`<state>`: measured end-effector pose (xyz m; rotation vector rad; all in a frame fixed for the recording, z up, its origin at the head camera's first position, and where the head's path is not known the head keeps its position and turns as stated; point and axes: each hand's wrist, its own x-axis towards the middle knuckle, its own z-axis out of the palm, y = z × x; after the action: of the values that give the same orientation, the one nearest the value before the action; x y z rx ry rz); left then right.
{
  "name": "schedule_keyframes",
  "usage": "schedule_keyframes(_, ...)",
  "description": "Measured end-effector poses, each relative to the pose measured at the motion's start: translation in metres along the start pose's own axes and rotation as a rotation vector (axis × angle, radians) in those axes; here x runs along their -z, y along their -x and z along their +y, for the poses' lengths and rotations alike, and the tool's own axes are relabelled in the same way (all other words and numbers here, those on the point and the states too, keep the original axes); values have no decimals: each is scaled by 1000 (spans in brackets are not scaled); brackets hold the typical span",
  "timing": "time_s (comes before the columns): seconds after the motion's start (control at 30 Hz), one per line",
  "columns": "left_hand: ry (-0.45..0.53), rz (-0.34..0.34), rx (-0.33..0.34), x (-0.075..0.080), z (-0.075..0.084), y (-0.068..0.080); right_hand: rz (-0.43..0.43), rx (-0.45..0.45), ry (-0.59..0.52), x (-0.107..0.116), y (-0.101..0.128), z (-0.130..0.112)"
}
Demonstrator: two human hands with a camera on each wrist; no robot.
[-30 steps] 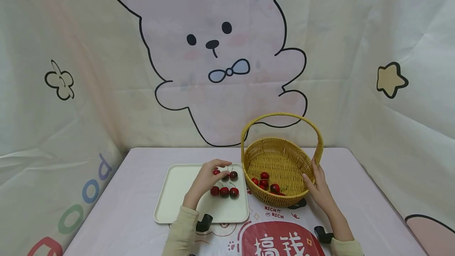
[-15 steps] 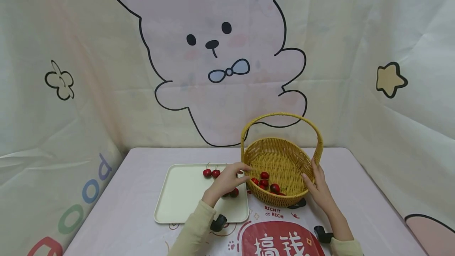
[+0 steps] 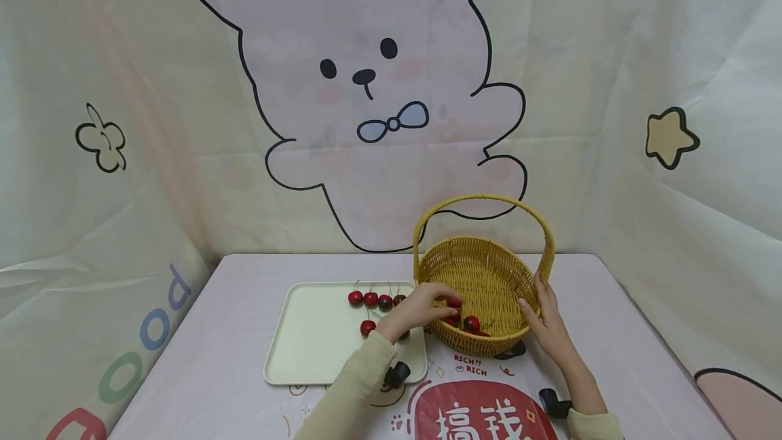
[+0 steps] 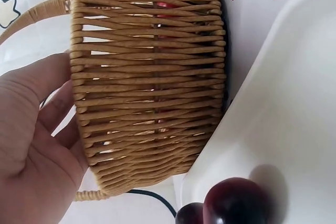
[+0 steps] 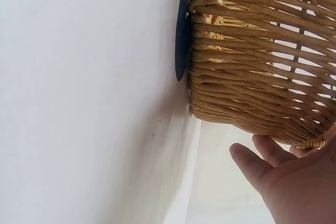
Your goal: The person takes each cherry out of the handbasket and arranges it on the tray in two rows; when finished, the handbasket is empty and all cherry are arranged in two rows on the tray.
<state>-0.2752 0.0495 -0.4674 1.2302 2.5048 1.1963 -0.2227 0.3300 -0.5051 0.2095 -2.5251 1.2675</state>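
Red cherries (image 3: 370,299) seem to be going from tray (image 3: 311,338) to basket (image 3: 491,284), and I'd call this the drop-off step: left hand (image 3: 421,305) reaches over the basket's left rim with curved fingers, can't tell if they're pinching a cherry or just beside one, while the right hand (image 3: 552,321) grips the opposite side. Next move probably calls for letting go low if one's in there, then backing out without snagging the rim. Count: one basket, one tray on the surface (image 3: 623,345), six cherries visible on the tray (maybe more behind the arm), at least four in the basket.
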Motion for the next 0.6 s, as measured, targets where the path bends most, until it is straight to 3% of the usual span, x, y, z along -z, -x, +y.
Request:
schedule_keyframes(0.13, -18, -42, 34, -3, -1, -8, -1, -2, -5, 0, 0, 1)
schedule_keyframes(0.3, -83, -119, 19, -5, -3, -21, 3, -2, 4, 0, 0, 0)
schedule_keyframes(0.43, -85, -189, 8, -7, -9, -34, 3, -1, -1, 0, 0, -1)
schedule_keyframes(0.6, -68, -261, 40, -8, -12, -46, -5, -2, -10, -1, 0, 0)
